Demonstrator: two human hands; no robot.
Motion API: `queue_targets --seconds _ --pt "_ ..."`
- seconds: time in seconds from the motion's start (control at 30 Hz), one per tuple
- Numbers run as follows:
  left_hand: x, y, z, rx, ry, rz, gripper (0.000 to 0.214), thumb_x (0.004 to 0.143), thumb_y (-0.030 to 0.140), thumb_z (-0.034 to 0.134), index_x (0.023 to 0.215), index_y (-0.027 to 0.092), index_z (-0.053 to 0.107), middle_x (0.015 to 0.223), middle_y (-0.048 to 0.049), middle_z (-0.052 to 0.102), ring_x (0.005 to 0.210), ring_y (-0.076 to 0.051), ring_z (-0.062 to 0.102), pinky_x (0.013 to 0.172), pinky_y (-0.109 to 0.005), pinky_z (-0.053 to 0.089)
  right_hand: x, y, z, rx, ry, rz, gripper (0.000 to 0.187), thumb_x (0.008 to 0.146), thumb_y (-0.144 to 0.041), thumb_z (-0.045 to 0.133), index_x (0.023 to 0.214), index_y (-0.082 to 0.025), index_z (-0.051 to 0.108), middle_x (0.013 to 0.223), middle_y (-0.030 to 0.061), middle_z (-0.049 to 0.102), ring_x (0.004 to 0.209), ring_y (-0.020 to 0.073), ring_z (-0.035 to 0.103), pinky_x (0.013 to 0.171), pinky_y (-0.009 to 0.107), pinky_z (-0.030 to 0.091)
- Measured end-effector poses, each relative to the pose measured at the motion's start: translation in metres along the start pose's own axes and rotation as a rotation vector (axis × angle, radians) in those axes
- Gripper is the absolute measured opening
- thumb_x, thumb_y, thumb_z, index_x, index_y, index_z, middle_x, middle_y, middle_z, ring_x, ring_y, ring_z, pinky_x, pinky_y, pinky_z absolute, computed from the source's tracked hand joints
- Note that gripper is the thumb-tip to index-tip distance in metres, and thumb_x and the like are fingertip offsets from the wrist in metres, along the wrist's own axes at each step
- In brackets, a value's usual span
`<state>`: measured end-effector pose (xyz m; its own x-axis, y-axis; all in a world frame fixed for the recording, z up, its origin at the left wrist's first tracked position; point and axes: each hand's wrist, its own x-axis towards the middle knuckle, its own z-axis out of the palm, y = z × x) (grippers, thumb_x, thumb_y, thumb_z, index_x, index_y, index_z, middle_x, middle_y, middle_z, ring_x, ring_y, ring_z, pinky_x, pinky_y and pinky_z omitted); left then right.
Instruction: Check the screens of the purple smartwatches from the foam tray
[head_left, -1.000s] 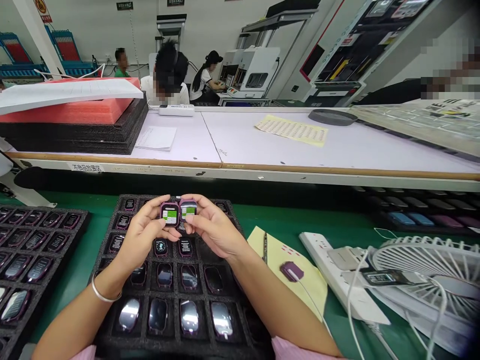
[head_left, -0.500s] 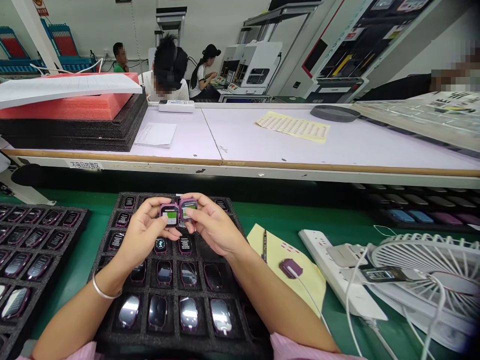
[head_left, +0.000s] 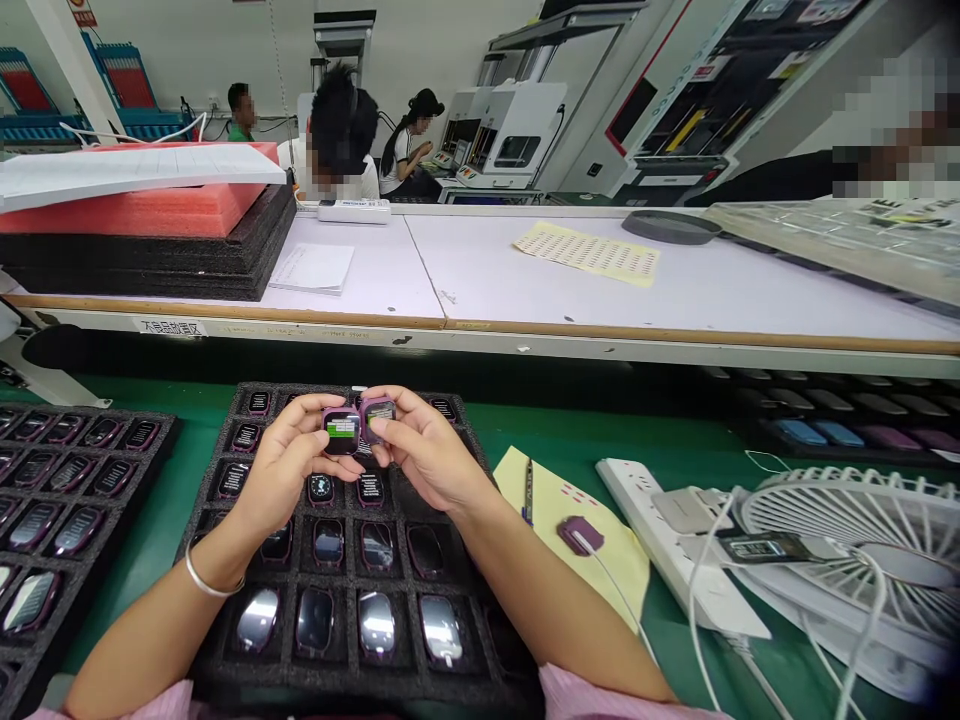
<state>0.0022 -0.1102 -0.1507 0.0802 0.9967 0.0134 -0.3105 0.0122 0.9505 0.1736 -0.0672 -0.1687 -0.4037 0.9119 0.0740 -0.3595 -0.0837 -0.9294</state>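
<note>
Two purple-framed smartwatch bodies without straps are held up side by side over a black foam tray [head_left: 289, 610]. My left hand [head_left: 289, 455] is closed on one smartwatch [head_left: 342, 430], its lit screen showing green and white bands. In my right hand [head_left: 431, 455] is the other smartwatch [head_left: 379, 410], tilted, with the thumb over the lower part of its screen. The two watches touch or nearly touch at their edges. Beneath them, the tray's compartments hold more smartwatches [head_left: 376, 628], several with lit text and others dark.
On the left lies another foam tray [head_left: 157, 470] of watches. To the right are yellow paper [head_left: 517, 470] with a pen [head_left: 529, 490] and a cabled purple device [head_left: 580, 535], a power strip [head_left: 675, 540] and a white fan [head_left: 840, 510]. A shelf [head_left: 480, 270] spans behind; people sit beyond.
The green and white pattern on the left-hand watch's screen has changed. Both hands stay almost where they were, with the watches still held.
</note>
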Motion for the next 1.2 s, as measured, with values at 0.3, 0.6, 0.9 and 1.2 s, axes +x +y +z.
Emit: queue_targets --seconds 0.3,0.6,0.9,1.2 --pt "-0.0003 -0.0016 -0.0011 0.027 0.018 0.017 0.032 0.081 0.026 0.067 0.110 0.017 0.060 0.092 -0.0029 0.071 0.060 -0.018 0.074 0.059 -0.031 0.065 -0.0021 -0.0014 0.0024 0.003 -0.014 -0.025 0.034 0.074 -0.022 0.075 0.106 -0.021 0.063 0.090 -0.0006 0.060 0.055 0.0080 0.050 0.053 0.025 0.041" --pt "0.0010 -0.0029 -0.0016 0.030 0.019 0.044 0.027 0.083 0.025 0.066 0.109 0.017 0.060 0.088 -0.0011 0.070 0.057 -0.017 0.073 0.055 -0.027 0.064 -0.0040 -0.0028 0.0029 0.008 -0.023 -0.013 0.036 0.073 -0.020 0.073 0.107 -0.022 0.063 0.092 0.0003 0.061 0.056 0.0091 0.052 0.054 0.026 0.043" --pt "0.0005 -0.0018 -0.0013 0.042 0.013 0.065 0.028 0.082 0.023 0.066 0.108 0.016 0.060 0.089 -0.0010 0.070 0.056 -0.016 0.072 0.055 -0.028 0.064 -0.0028 0.0012 -0.0002 0.049 -0.049 -0.018 0.032 0.079 -0.023 0.074 0.109 -0.020 0.065 0.089 -0.0001 0.064 0.057 0.0094 0.057 0.055 0.025 0.046" --pt "0.0014 -0.0049 -0.0018 0.128 0.030 0.116 0.032 0.083 0.024 0.069 0.113 0.016 0.061 0.097 -0.0036 0.069 0.058 -0.012 0.070 0.056 -0.024 0.062 -0.0031 -0.0001 0.0023 0.026 -0.030 -0.034 0.033 0.079 -0.022 0.075 0.111 -0.021 0.065 0.091 -0.0002 0.065 0.058 0.0090 0.057 0.056 0.025 0.047"
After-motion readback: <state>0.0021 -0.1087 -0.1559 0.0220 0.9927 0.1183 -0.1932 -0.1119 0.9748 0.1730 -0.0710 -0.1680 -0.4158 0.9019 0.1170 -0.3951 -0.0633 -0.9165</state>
